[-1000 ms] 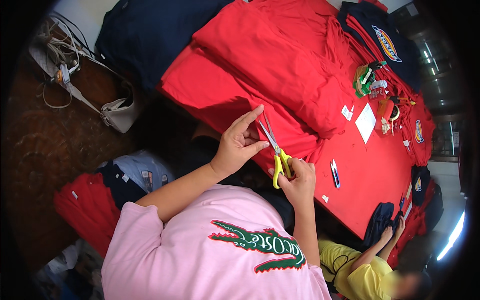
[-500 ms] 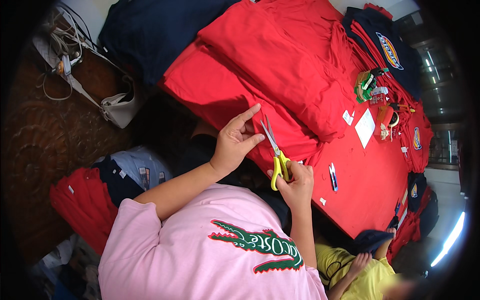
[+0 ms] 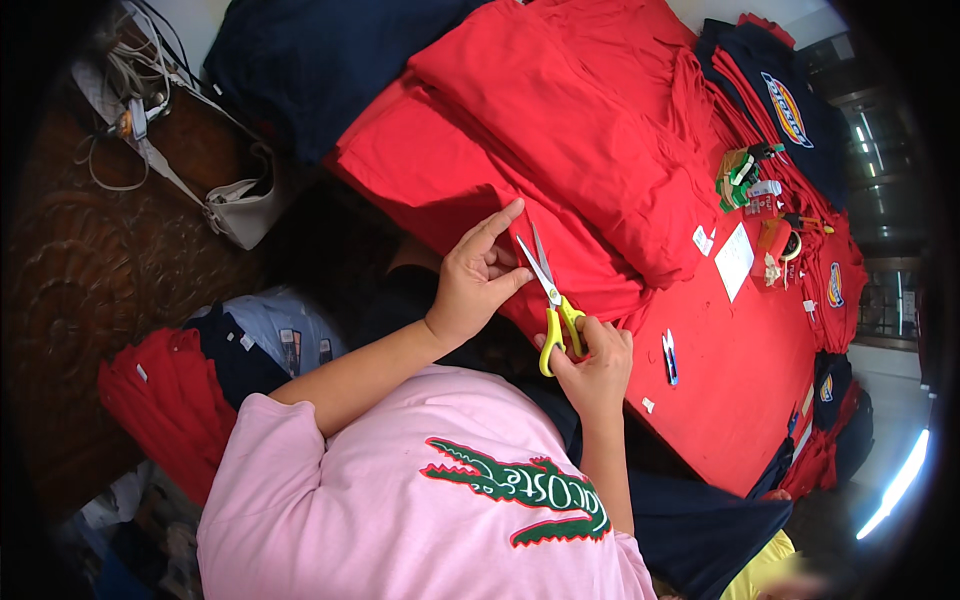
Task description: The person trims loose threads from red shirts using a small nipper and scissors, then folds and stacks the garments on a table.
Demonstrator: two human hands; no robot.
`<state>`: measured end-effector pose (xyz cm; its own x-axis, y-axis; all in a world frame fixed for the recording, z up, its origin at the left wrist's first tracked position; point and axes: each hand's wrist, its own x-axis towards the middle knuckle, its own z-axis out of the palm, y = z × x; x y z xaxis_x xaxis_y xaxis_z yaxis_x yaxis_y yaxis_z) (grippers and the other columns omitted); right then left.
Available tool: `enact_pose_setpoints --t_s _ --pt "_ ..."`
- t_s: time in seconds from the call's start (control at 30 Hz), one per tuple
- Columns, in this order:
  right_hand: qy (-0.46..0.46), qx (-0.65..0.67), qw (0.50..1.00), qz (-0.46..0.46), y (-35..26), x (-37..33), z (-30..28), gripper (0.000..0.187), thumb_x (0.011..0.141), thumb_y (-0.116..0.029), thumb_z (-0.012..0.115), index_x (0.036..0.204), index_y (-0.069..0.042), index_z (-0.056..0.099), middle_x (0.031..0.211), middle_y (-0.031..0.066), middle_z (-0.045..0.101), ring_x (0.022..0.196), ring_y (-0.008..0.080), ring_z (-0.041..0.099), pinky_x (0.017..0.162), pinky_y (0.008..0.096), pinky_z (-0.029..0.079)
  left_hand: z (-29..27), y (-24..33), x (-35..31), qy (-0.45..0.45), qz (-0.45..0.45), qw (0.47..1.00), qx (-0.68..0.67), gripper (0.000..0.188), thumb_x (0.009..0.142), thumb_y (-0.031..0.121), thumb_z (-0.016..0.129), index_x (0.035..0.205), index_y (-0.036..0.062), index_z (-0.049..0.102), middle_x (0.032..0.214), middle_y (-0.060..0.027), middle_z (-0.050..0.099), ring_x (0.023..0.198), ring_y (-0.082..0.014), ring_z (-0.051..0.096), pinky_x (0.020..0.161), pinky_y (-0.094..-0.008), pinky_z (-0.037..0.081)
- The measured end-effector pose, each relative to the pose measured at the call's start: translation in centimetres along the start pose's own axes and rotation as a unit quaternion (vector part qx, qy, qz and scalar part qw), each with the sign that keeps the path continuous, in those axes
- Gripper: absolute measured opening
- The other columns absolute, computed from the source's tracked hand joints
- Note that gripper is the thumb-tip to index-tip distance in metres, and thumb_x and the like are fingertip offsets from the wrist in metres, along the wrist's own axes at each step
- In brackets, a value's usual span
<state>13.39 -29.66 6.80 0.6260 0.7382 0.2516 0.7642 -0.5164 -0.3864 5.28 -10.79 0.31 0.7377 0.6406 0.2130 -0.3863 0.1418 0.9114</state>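
Note:
My right hand (image 3: 597, 368) grips a pair of scissors (image 3: 557, 330) by its yellow-green handles. Its metal blades are a little apart and point up toward the red fabric. To the left of the blades is my left hand (image 3: 472, 280), its index finger and thumb stretched out and apart, the other fingers partly curled. I see nothing held in it. The index fingertip lies by the edge of a large heap of red garments (image 3: 500, 130), in front of the scissor tips; whether it touches the cloth I cannot tell.
Thread snips (image 3: 669, 357) and a white paper (image 3: 734, 262) lie on the red tabletop (image 3: 725, 390). Small boxes with tools (image 3: 775, 245) stand at its right. Navy cloth (image 3: 320, 75) is at the far left. Folded clothes (image 3: 165, 400) lie at my left, and a yellow-sleeved person sits lower right.
At lower right, the co-worker's navy cloth has spread out and now hides most of the yellow shirt and the hands. My hands and the scissors have barely moved.

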Motion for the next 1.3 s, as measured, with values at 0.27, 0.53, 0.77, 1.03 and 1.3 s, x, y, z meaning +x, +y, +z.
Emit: enact_pose_setpoints --t_s 0.27,0.53,0.77,1.03,1.3 --pt "-0.001 -0.003 1.000 -0.003 0.6 -0.1 0.3 0.036 0.070 -0.028 0.091 0.085 -0.005 0.066 0.066 0.0066 0.059 0.065 0.0265 0.057 0.068 0.0413 0.036 0.0 0.6 0.0 -0.030 -0.016 0.999 -0.027 0.083 0.088 -0.018 0.071 0.162 0.0063 0.040 0.144 -0.0072 0.053 0.108 -0.0127 0.068 0.094 -0.0266 0.061" --pt "-0.015 0.028 0.999 0.010 1.1 -0.7 0.5 0.030 0.072 -0.020 0.089 0.085 -0.004 0.067 0.066 0.0079 0.061 0.062 0.0268 0.057 0.070 0.0396 0.038 0.0 0.3 -0.1 -0.024 -0.028 0.998 -0.043 0.082 0.089 -0.018 0.070 0.162 0.0061 0.040 0.144 -0.0075 0.054 0.109 -0.0141 0.068 0.097 -0.0282 0.060" --pt "-0.020 0.039 0.999 0.010 1.5 -1.2 0.8 0.031 0.073 -0.022 0.089 0.086 -0.004 0.068 0.065 0.0077 0.061 0.061 0.0264 0.056 0.070 0.0392 0.037 0.1 -0.5 0.2 0.030 0.008 0.999 -0.027 0.072 0.092 -0.013 0.070 0.158 0.0052 0.047 0.139 -0.0076 0.060 0.113 -0.0107 0.065 0.091 -0.0243 0.060" --pt "-0.028 0.030 0.999 -0.003 -0.4 0.8 0.2 0.036 0.076 -0.031 0.090 0.082 -0.005 0.066 0.063 0.0077 0.057 0.062 0.0271 0.054 0.067 0.0408 0.033 -0.6 0.3 -0.3 -0.012 -0.041 0.997 -0.072 0.078 0.093 -0.014 0.068 0.163 0.0076 0.039 0.127 -0.0045 0.066 0.109 -0.0097 0.065 0.092 -0.0233 0.056" --pt "-0.056 0.041 0.998 0.005 1.2 0.0 1.0 0.027 0.076 -0.019 0.087 0.084 -0.002 0.067 0.065 0.0085 0.061 0.063 0.0273 0.055 0.070 0.0412 0.037 -1.1 0.7 -0.4 0.015 -0.027 0.998 -0.055 0.073 0.094 -0.012 0.069 0.160 0.0056 0.043 0.131 -0.0036 0.064 0.112 -0.0103 0.064 0.099 -0.0266 0.055"
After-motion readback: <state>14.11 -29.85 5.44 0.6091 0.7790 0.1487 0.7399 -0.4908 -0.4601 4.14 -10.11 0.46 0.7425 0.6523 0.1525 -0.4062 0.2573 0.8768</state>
